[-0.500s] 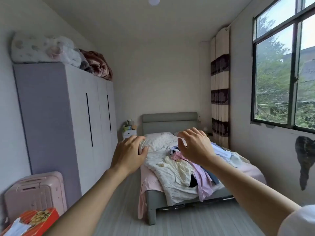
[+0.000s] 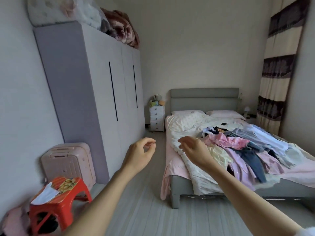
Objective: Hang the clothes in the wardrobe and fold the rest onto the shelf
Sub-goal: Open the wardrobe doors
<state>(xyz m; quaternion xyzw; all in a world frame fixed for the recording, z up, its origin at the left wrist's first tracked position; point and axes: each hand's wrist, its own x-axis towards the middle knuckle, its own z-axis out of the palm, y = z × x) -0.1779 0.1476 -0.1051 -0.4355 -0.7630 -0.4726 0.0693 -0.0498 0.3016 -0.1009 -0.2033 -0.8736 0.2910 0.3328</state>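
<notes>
A heap of clothes [image 2: 242, 147] in pink, lilac, blue, cream and dark denim lies spread over the bed [image 2: 187, 189]. The tall grey wardrobe [image 2: 95, 99] stands along the left wall with its doors closed. My left hand [image 2: 139, 155] hangs in the air over the floor between wardrobe and bed, fingers loosely curled and holding nothing. My right hand [image 2: 194, 150] hovers in front of the bed's near left corner, fingers loosely bent, also holding nothing. Neither hand touches the clothes.
A pink suitcase [image 2: 68, 165] stands against the wardrobe's side, and a red plastic stool [image 2: 58, 200] with white paper on it is near my left. Bundled blankets [image 2: 95, 17] lie on top of the wardrobe. A white drawer unit [image 2: 157, 118] stands beside the headboard. Striped curtains [image 2: 279, 68] hang on the right.
The view has turned left and down, so the window is out of sight. Both hands have dropped lower and moved apart, fingers looser.
</notes>
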